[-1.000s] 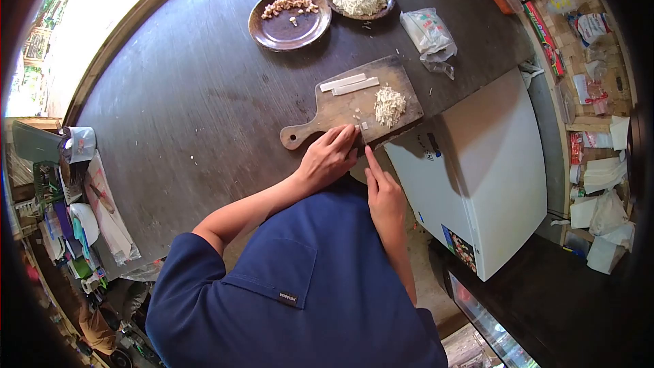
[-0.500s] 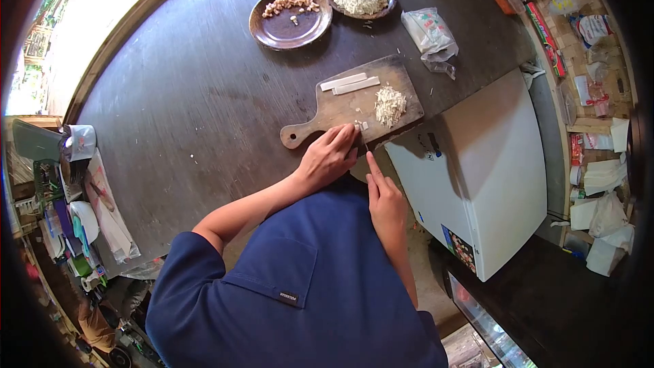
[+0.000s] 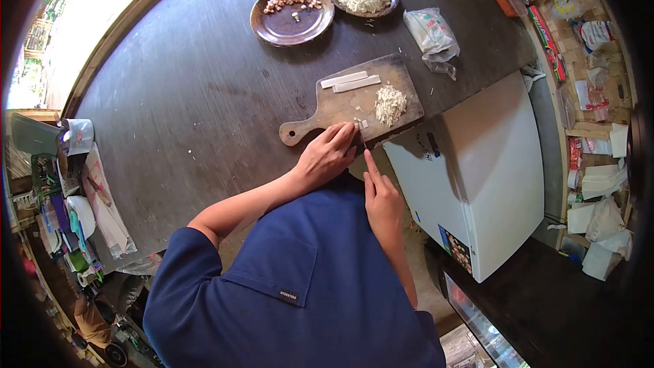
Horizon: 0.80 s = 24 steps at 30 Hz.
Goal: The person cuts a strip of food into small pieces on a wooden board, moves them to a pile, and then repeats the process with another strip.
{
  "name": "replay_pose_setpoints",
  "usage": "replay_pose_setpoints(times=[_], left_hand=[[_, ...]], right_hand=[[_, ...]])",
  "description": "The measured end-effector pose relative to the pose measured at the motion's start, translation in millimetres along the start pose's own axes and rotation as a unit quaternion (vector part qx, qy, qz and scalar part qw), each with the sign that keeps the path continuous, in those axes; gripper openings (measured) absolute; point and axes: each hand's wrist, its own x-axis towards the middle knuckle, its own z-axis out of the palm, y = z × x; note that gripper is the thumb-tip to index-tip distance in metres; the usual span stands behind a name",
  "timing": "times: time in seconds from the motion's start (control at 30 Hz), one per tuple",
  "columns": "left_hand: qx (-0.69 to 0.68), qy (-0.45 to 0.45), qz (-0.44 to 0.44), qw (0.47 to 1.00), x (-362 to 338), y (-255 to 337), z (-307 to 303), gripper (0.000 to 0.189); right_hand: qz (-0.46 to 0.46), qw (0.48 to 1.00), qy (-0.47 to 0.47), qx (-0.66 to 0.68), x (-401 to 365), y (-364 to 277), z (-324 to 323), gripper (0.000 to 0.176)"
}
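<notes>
Dark scuffed worktop (image 3: 225, 116), worn wooden board (image 3: 339, 104) on it; left hand (image 3: 323, 158), nearer the pale bits (image 3: 363, 124) just right of its fingertips – can't tell if its grip is shut. Right hand (image 3: 383, 203) grips a thin knife (image 3: 365, 144), blade pointing away; shredded heap (image 3: 390, 105) and flat, smooth strips (image 3: 357, 84) lie beyond, strips crosswise.
</notes>
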Motion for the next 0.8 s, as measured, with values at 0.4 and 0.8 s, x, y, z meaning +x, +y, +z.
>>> replay_pose_setpoints(times=[0.4,0.8], left_hand=[[-0.025,0.001,-0.023,0.999,-1,0,0,0.054],[-0.028,-0.001,-0.019,0.999,-2,-1,1,0.055]], right_hand=[[0.013,1.000,-0.008,0.025,1,-2,-4,0.052],[0.030,0.999,-0.021,0.010,2,-3,-3,0.052]])
